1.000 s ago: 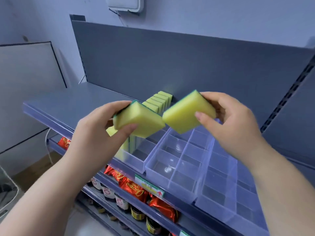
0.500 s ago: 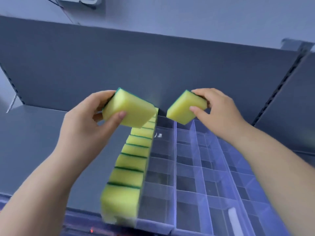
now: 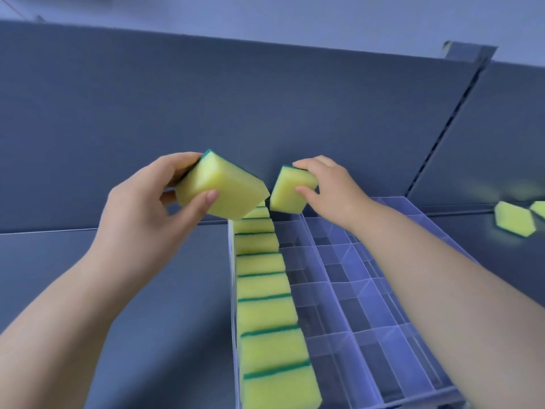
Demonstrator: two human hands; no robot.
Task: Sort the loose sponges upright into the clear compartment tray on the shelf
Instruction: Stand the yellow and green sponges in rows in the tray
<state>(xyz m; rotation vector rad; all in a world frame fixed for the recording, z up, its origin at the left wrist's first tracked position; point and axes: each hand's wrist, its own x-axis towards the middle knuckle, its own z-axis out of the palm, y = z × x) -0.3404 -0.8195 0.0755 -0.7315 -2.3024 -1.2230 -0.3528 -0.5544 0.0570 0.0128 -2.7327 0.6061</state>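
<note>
**Op:** Entry, head view. My left hand [image 3: 138,214] grips a sponge [image 3: 224,187], thumb on the near yellow face and fingers curled over the green-backed far edge. I hold it tilted, above the far end of the tray [image 3: 348,280].

**Obs:** Right side?

**Op:** My right hand [image 3: 333,190] pinches a second sponge [image 3: 290,188], thumb in front and fingers over the top. It is tipped on a corner. The low corner sits at the far rim of the second column. I cannot tell if it touches.

**Obs:** Clearances?

**Op:** The two held sponges are just apart, corner to corner. The back panel [image 3: 206,98] stands close behind both hands. Open shelf [image 3: 182,305] lies left of the tray. My right forearm crosses the tray's right columns.

**Obs:** Tray contents?

**Op:** The standing sponges [image 3: 265,305] fill the leftmost column front to back, upright, with green strips between the yellow. Sponges sit in that column only. Loose sponges [image 3: 514,218] lie on the shelf well to the right, blurred.

**Obs:** Change against half a second back?

**Op:** The right sponge has dropped from mid-air to the tray's far rim. The left sponge holds about the same height. The view has swung right and now takes in the loose sponges.
</note>
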